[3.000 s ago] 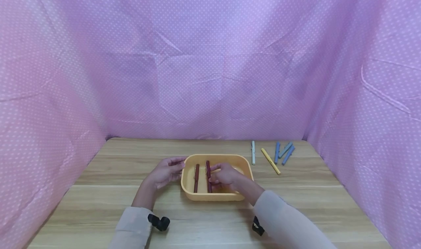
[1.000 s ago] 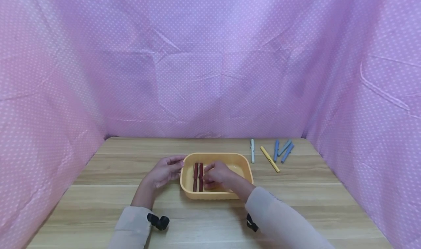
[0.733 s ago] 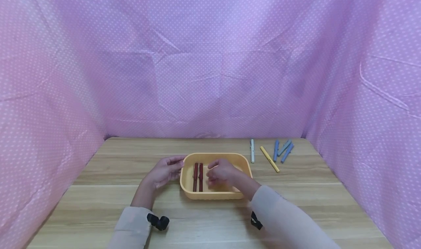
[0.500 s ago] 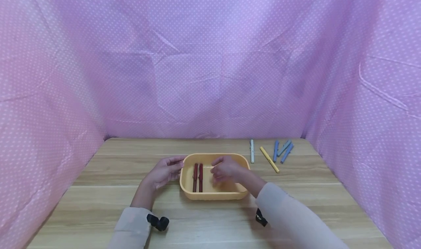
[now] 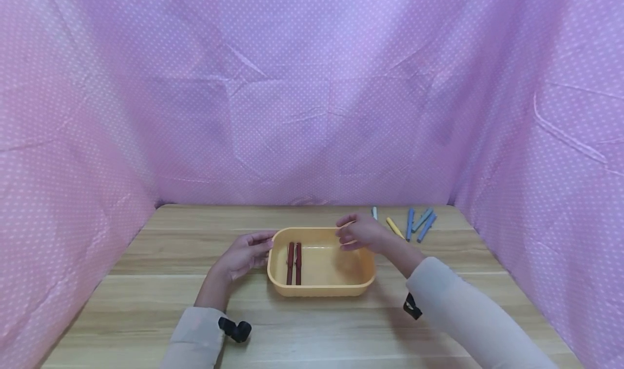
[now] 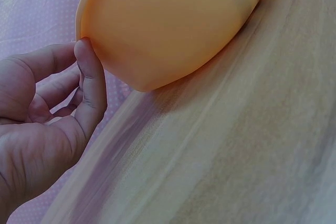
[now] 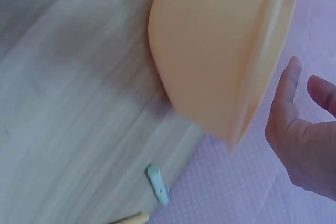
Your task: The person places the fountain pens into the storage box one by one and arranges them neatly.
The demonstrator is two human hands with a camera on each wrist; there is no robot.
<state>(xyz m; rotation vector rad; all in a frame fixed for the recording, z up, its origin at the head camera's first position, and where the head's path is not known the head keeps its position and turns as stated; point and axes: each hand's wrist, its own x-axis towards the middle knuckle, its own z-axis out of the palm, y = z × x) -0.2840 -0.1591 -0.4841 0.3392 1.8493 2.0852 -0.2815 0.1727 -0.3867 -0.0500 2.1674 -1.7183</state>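
Note:
A yellow rectangular tray (image 5: 322, 290) stands on the table with two dark red pens, the left one (image 5: 290, 263) and the right one (image 5: 299, 263), lying side by side in its left part. At the tray's left end my left hand (image 5: 244, 255) pinches the rim, thumb and finger meeting there in the left wrist view. My right hand (image 5: 363, 233) hovers over the tray's back right corner, holding nothing, its fingers loosely bent. It partly covers a white pen (image 5: 374, 212) and a yellow pen (image 5: 394, 227) lying behind.
Further right on the wooden table (image 5: 195, 287) lie two blue pens, one upright in view (image 5: 410, 225) and one slanted (image 5: 427, 228), with a grey-blue pen (image 5: 422, 220) between them. Pink dotted cloth (image 5: 312, 114) encloses the table's back and sides.
The right hand has slid the right red pen left beside the other, let it go, then lifted up and to the right. The left hand has stayed at the tray's left end.

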